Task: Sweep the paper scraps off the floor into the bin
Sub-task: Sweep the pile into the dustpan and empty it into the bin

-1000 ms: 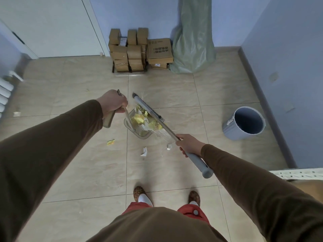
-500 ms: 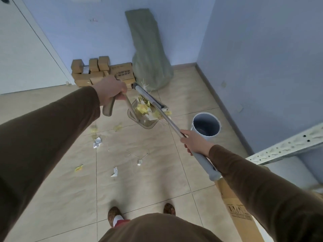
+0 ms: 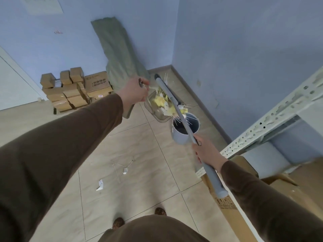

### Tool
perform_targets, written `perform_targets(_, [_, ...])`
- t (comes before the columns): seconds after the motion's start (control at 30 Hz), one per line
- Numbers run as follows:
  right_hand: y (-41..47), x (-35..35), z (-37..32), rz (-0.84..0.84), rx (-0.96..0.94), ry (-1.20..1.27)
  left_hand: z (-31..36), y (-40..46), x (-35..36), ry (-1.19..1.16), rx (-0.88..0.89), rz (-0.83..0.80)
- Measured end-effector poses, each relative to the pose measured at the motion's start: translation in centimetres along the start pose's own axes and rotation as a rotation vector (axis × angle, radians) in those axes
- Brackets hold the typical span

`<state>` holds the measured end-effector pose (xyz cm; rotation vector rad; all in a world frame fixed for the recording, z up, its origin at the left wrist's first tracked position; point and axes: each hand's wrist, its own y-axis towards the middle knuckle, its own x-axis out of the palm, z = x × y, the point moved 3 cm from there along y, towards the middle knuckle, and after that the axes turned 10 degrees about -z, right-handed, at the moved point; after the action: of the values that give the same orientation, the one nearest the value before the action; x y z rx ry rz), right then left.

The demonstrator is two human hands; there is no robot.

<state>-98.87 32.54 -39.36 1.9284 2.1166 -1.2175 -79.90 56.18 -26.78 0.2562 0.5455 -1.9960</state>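
My left hand (image 3: 133, 92) grips the handle of a clear dustpan (image 3: 158, 114), held in the air and loaded with yellow and white paper scraps (image 3: 161, 101). My right hand (image 3: 204, 152) grips the grey broom handle (image 3: 176, 109), which lies across the dustpan with its bristles over the scraps. The grey bin (image 3: 185, 131) stands on the floor just below and to the right of the dustpan's lower edge. Two white scraps (image 3: 100, 185) (image 3: 125, 170) and some loose bristles lie on the tiles in front of my feet.
A green sack (image 3: 120, 55) leans in the corner. Stacked cardboard boxes (image 3: 73, 89) sit against the back wall. A metal shelf rail (image 3: 272, 116) and a cardboard carton (image 3: 232, 212) stand close on my right. Blue walls close off the corner behind the bin.
I have turned and stepped toward the corner. The loaded dustpan and broom have travelled right, from over the open floor to just above the bin's rim.
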Motion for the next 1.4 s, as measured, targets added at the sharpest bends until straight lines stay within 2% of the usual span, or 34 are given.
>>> perform_targets(0.23, [-1.2,-0.2,2.0,0.07,0.059,0.113,-2.2,1.1,6.2,0.295,0.107,-0.029])
perform_targets(0.4, [-1.7,-0.1,3.3,0.097,0.119,0.201,-4.4,1.2,10.2,0.506,0.164,-0.107])
perform_targets(0.67, [-1.6,0.6,4.9,0.168,0.185,0.168,-9.1,-0.4,14.1,0.842,0.229,-0.223])
perform_targets(1.0, [-3.7,0.6,6.4,0.183,0.266,0.211,-13.6,-3.1,14.2,1.264,0.365,-0.352])
perform_targets(1.4, [-5.2,-0.8,5.6,0.138,0.304,0.446,-15.4,-4.7,10.6,1.54,0.462,-0.451])
